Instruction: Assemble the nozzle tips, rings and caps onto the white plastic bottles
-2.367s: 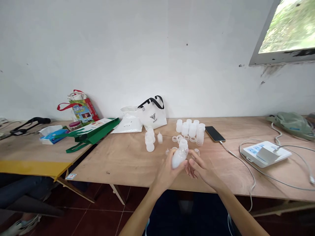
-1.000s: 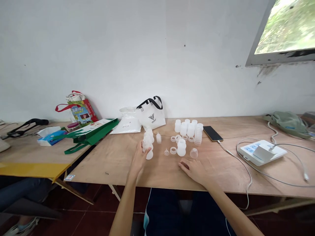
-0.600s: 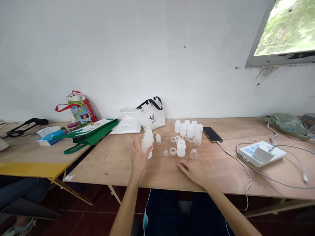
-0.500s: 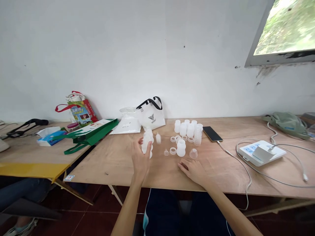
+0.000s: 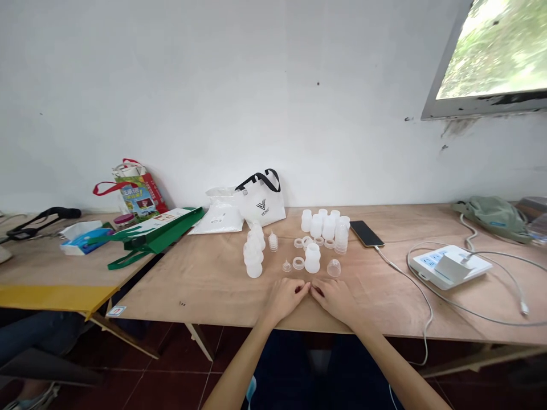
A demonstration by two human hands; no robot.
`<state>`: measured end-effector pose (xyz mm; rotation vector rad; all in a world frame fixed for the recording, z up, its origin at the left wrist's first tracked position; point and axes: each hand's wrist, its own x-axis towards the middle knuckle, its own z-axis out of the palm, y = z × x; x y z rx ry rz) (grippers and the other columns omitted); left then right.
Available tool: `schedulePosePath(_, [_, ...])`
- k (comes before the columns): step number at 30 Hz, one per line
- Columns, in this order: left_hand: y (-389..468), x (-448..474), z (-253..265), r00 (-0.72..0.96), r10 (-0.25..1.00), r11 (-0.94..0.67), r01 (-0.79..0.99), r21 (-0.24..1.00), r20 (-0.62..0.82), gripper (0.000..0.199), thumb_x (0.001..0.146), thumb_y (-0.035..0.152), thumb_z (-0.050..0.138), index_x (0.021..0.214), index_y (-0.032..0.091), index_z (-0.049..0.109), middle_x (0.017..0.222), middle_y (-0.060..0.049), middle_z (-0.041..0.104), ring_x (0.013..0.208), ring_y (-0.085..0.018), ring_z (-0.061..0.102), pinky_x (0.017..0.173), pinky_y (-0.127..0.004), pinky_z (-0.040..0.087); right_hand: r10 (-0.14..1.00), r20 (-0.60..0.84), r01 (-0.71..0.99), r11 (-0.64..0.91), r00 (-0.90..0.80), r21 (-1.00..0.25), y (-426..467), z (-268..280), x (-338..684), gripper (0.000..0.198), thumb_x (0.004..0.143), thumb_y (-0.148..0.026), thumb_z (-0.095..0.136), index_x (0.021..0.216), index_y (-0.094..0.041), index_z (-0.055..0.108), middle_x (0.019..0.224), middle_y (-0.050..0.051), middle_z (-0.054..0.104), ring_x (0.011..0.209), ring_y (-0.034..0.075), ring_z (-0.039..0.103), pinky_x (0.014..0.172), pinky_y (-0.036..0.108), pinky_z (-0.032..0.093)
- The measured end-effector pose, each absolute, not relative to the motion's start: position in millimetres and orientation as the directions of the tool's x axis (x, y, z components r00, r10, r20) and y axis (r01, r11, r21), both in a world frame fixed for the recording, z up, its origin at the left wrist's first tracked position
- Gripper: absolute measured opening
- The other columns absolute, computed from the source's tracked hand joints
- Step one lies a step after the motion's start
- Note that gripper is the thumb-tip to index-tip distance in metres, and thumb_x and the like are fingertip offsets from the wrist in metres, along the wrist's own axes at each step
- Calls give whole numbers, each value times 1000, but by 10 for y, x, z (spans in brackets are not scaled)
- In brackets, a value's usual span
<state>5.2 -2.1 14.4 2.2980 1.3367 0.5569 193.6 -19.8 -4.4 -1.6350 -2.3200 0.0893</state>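
Left hand (image 5: 284, 299) rests on the brown wooden table (image 5: 205, 290), near side and slightly left of the single frosted-white, waisted plastic bottle body (image 5: 312, 258), which I take as reference. Its fingers are loosely curled, thumb toward the index finger; I cannot tell how tightly they close underneath. Right hand (image 5: 335, 299) lies on the near side of the bottle body, slightly right, curled likewise, and its hidden fingers cannot be judged either. The two thumb sides face each other just short of the bottle body; whether they touch I cannot tell.

I find the bottle body upright on the table. Just left of it lies a translucent white plastic ring (image 5: 298, 263), and beyond that, a small clear teat with a round flange (image 5: 286, 266). Just right sits a clear plastic dome cap (image 5: 334, 268).

Farther left, I note a close row of frosted-white plastic bottle bodies (image 5: 253, 265); between row and bottle body, toward the wall, stands a stack of clear teats (image 5: 273, 242). Behind the bottle body are several loose white rings (image 5: 329, 244), then a cluster of frosted-white bottles (image 5: 329, 226). Well right lies a black rectangular phone (image 5: 366, 234).
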Motion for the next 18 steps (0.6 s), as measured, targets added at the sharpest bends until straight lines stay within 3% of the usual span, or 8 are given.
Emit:
schedulePosePath(13, [-28, 72, 131, 442, 886, -447, 737, 506, 139, 47, 103, 44, 42, 67, 19, 60, 68, -2, 67, 63, -17, 57, 58, -29, 23, 924, 207, 902, 364, -320, -231, -199, -62, 1950, 34, 105, -28, 39, 88, -22, 68, 90, 6, 78, 82, 22, 72, 63, 29, 36])
schedulePosePath(18, [-44, 61, 165, 459, 874, -470, 718, 514, 158, 44, 106, 37, 35, 78, 21, 66, 77, -5, 72, 71, -20, 65, 63, -29, 31, 930, 219, 908, 345, -296, -237, -199, -81, 1958, 50, 109, -36, 28, 83, -21, 68, 84, 7, 78, 75, 22, 72, 62, 31, 37])
